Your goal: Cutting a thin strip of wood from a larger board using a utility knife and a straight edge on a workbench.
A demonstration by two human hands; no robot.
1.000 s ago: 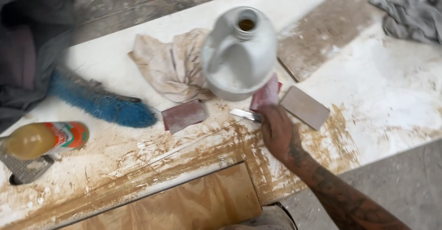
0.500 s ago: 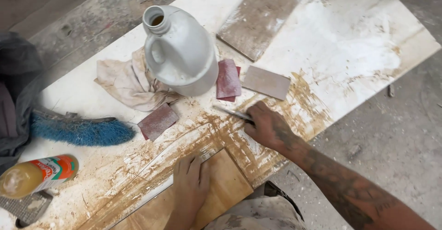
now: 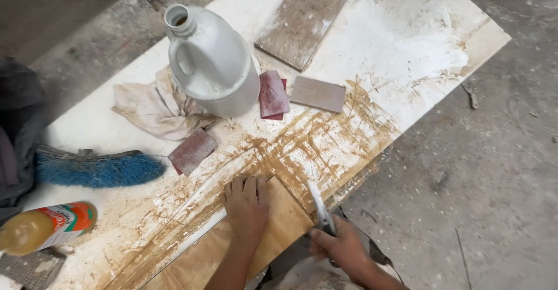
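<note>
My left hand (image 3: 246, 210) lies flat, fingers together, on a brown wooden panel (image 3: 279, 229) at the near edge of the white worktable (image 3: 407, 46). My right hand (image 3: 343, 249) grips the handle of a thin metal blade (image 3: 317, 204), a scraper or knife, whose tip points up toward the table edge beside the panel's right corner. The table surface around the panel is smeared with brown streaks.
A white plastic jug (image 3: 212, 63) stands mid-table on a dirty rag (image 3: 154, 107). Reddish sandpaper pieces (image 3: 272, 94) (image 3: 193, 150), a grey pad (image 3: 317, 93), a blue brush (image 3: 96, 169), an orange bottle (image 3: 46, 227) and a grey board (image 3: 305, 20) lie around. Concrete floor lies at right.
My right hand has drawn back from the middle of the table to the near edge with the blade. My left hand has come in and settled on the wooden panel.
</note>
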